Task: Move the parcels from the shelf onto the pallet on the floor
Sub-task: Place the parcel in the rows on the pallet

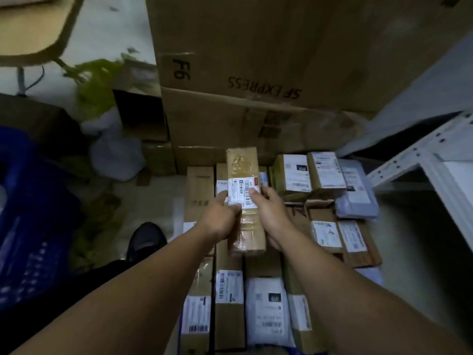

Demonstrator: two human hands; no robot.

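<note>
Dim light over a pale floor [151,201]; blue crate [25,226] at left, white metal shelf [419,152] at right, perhaps a leafy plant [97,80] beyond.

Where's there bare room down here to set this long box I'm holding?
Bare floor shows right of the parcels, toward the white shelf frame, and left of them by the shoe. Under the long box parcels lie packed side by side.

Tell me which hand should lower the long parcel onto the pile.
Right, probably. The right hand has its thumb on the label and fingers going under the parcel, so it seems to bear it. The left hand only grips the left edge.
</note>
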